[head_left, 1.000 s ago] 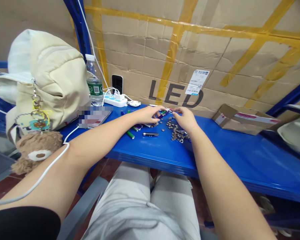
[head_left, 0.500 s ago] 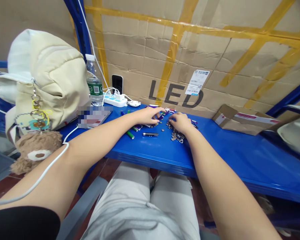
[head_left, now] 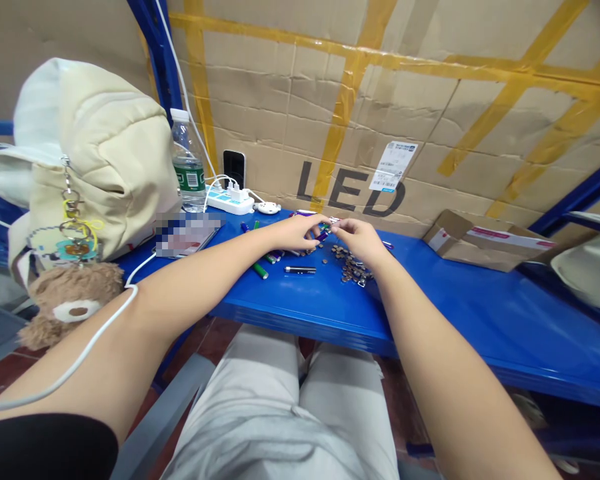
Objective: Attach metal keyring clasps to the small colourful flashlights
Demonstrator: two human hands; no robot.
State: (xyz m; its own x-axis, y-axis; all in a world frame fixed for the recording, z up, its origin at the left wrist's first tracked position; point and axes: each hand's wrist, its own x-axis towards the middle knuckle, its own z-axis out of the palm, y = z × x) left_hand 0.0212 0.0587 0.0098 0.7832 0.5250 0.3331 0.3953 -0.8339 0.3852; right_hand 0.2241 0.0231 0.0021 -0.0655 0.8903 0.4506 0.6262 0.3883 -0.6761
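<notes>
My left hand [head_left: 303, 231] is over the far middle of the blue table, its fingers curled around a small purple tube [head_left: 323, 235]. Close beside it, my right hand [head_left: 361, 240] has thumb and fingers pinched together at the tube's end; whatever they hold is too small to make out. Below my right hand lies a pile of small round silver button cells [head_left: 353, 268]. A short black penlight [head_left: 300, 270] lies crosswise in front of my hands. Green tubes [head_left: 260, 270] and several other coloured ones are scattered beside and behind my left hand, partly hidden by it.
On the left stand a cream backpack [head_left: 115, 153] with a teddy bear charm [head_left: 80, 303], a water bottle [head_left: 189, 173] and a white power strip [head_left: 230, 200]. An open cardboard box [head_left: 485, 241] sits right on the blue table [head_left: 450, 293]. A large carton [head_left: 280, 100] walls the back.
My right hand has lifted off the pile of button cells and moved slightly left and up, its fingertips now at the purple tube. My left hand has stayed in place.
</notes>
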